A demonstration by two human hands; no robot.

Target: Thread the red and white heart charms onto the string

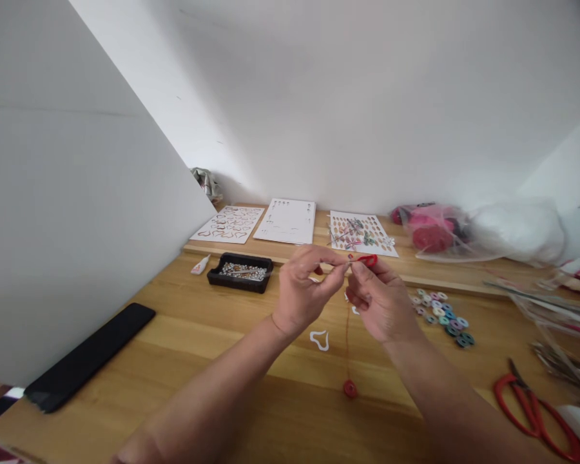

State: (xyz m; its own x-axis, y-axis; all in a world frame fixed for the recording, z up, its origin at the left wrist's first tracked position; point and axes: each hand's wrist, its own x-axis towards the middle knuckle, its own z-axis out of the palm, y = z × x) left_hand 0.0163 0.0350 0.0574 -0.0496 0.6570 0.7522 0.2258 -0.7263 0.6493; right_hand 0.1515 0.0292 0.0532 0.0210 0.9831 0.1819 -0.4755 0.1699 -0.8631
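Both hands are raised over the table, with their fingertips almost meeting. My right hand (pixel 381 299) pinches a small red thread-wrapped loop (pixel 367 260), which sticks out above the thumb. My left hand (pixel 307 287) has its thumb and forefinger pinched at the near end of the loop, apparently on the thread; the fingers partly hide the exact grip. An orange-red thread (pixel 347 341) hangs down between the hands to a small red bobbin (pixel 350 388) on the wood. A white heart-shaped outline (pixel 319 340) lies below my left hand, and other white pieces are partly covered by the hands.
Left of my hands are a black tray (pixel 215 278) of small beads, a glue tube (pixel 200 265) and a long black object (pixel 91 357). Patterned sheets (pixel 284 222) lie on the raised back ledge. Coloured bobbins (pixel 447 316) and red-handled scissors (pixel 534 412) are at right.
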